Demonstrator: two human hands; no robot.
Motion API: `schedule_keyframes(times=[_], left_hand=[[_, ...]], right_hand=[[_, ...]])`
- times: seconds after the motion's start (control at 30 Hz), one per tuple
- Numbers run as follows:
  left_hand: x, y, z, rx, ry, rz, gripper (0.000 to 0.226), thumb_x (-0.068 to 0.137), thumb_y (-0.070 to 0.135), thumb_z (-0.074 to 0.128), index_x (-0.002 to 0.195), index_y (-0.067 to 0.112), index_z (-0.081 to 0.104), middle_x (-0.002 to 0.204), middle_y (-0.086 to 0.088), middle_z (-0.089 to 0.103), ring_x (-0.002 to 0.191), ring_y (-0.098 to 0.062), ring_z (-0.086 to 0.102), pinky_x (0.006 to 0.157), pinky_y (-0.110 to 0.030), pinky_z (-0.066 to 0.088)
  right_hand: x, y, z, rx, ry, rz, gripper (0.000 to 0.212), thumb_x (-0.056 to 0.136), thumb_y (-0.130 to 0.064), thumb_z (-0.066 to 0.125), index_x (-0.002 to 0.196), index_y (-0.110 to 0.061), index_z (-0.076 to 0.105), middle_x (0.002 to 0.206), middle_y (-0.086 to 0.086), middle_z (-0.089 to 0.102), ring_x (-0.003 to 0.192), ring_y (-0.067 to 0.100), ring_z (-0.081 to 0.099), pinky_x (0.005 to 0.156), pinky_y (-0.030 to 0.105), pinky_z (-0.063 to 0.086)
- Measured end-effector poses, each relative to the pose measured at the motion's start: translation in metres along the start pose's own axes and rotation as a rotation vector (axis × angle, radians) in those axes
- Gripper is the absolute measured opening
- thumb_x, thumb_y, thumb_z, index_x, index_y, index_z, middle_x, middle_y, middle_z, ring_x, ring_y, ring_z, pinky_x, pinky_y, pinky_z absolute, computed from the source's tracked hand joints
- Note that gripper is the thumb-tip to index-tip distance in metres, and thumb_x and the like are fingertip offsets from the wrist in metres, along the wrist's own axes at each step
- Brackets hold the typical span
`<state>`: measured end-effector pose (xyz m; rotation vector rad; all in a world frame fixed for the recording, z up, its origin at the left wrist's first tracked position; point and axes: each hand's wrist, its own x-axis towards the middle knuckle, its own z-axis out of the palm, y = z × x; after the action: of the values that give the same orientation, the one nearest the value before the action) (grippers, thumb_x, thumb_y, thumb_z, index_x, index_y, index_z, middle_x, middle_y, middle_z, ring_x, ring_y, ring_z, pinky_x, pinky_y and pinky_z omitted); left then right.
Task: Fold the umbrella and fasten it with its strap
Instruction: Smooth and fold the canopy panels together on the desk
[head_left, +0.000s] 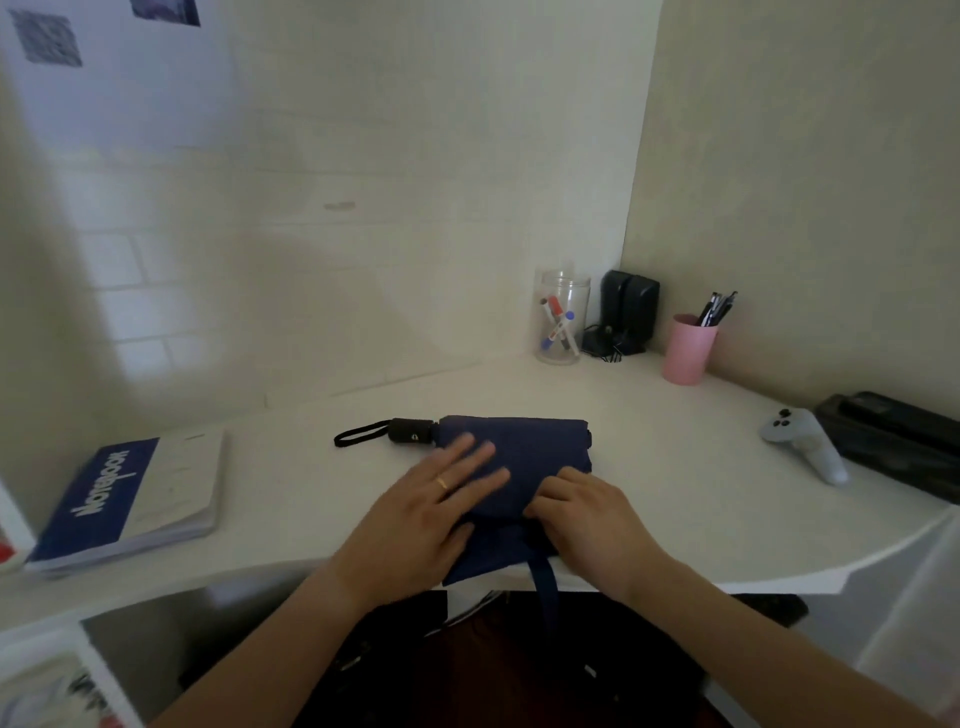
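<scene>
White curved desk top (649, 415) carries the collapsed navy fabric umbrella (524, 447), lying crosswise near the front edge, black handle (412, 431) to the left. Left hand (426, 512) presses flat on the canopy, fingers straight; right hand (582, 512) curls its fingers onto a fold. Best to keep the pleats pinned while rolling tightly, then bring up the navy strap (544, 587) hanging over the edge. Blue-and-white book (130, 501) reads "Notebook".
</scene>
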<state>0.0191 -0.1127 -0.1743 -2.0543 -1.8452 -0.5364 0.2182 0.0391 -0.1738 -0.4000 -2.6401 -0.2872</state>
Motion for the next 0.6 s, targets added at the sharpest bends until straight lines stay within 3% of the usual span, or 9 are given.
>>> schedule_keyframes(times=[0.07, 0.17, 0.23, 0.33, 0.4, 0.53, 0.6], left_hand=[[0.000, 0.001, -0.002, -0.121, -0.187, -0.054, 0.048, 0.104, 0.032, 0.043, 0.153, 0.033, 0.043, 0.167, 0.013, 0.024, 0.154, -0.005, 0.021, 0.126, -0.031, 0.022], [0.004, -0.001, -0.003, -0.187, -0.229, -0.122, 0.043, 0.105, 0.043, 0.040, 0.144, 0.035, 0.055, 0.159, 0.017, 0.040, 0.144, -0.001, 0.037, 0.119, -0.022, 0.029], [0.010, -0.003, -0.003, -0.177, -0.245, -0.110, 0.045, 0.103, 0.050, 0.037, 0.136, 0.034, 0.063, 0.153, 0.016, 0.048, 0.137, -0.002, 0.044, 0.115, -0.024, 0.035], [0.020, -0.004, -0.005, -0.204, -0.286, -0.129, 0.052, 0.100, 0.057, 0.028, 0.123, 0.033, 0.069, 0.138, 0.016, 0.057, 0.123, -0.004, 0.051, 0.106, -0.032, 0.044], [0.028, -0.006, -0.002, -0.199, -0.261, -0.153, 0.049, 0.101, 0.055, 0.027, 0.122, 0.033, 0.065, 0.126, 0.014, 0.061, 0.113, -0.008, 0.056, 0.100, -0.036, 0.048], [0.047, -0.010, 0.010, -0.067, -0.229, -0.254, 0.052, 0.106, 0.048, 0.032, 0.149, 0.024, 0.045, 0.132, -0.002, 0.062, 0.119, -0.023, 0.060, 0.100, -0.039, 0.049], [0.048, -0.008, 0.015, 0.128, -0.263, -0.148, 0.058, 0.103, 0.050, 0.027, 0.140, 0.014, 0.056, 0.123, -0.008, 0.060, 0.110, -0.028, 0.060, 0.096, -0.041, 0.050]], right_hand=[[0.000, 0.002, -0.004, 0.063, -0.057, 0.001, 0.020, 0.076, -0.016, 0.069, 0.089, -0.029, 0.077, 0.086, -0.009, 0.070, 0.078, 0.017, 0.061, 0.062, 0.030, 0.051], [0.012, 0.014, -0.026, 0.341, -0.233, 0.097, 0.018, 0.086, -0.023, 0.064, 0.095, -0.026, 0.079, 0.092, -0.010, 0.073, 0.085, 0.012, 0.064, 0.078, 0.029, 0.053], [0.032, 0.026, -0.037, 0.451, -0.216, 0.163, 0.015, 0.090, -0.025, 0.066, 0.099, -0.023, 0.078, 0.087, -0.011, 0.071, 0.078, 0.008, 0.064, 0.081, 0.029, 0.054], [0.054, 0.034, -0.023, 0.302, -0.034, 0.098, 0.030, 0.095, -0.029, 0.060, 0.124, -0.026, 0.067, 0.109, -0.004, 0.065, 0.095, 0.013, 0.057, 0.089, 0.034, 0.050], [0.050, 0.033, -0.001, 0.192, -0.097, 0.038, 0.042, 0.095, -0.038, 0.056, 0.136, -0.028, 0.059, 0.127, 0.000, 0.057, 0.110, 0.021, 0.052, 0.094, 0.036, 0.048], [0.027, 0.036, 0.024, 0.152, -0.034, 0.009, 0.043, 0.097, -0.048, 0.047, 0.130, -0.028, 0.065, 0.133, 0.000, 0.055, 0.106, 0.023, 0.053, 0.088, 0.037, 0.052], [0.027, 0.037, 0.025, 0.144, -0.006, -0.014, 0.041, 0.097, -0.047, 0.047, 0.124, -0.027, 0.069, 0.129, -0.001, 0.057, 0.102, 0.022, 0.055, 0.084, 0.035, 0.053]])
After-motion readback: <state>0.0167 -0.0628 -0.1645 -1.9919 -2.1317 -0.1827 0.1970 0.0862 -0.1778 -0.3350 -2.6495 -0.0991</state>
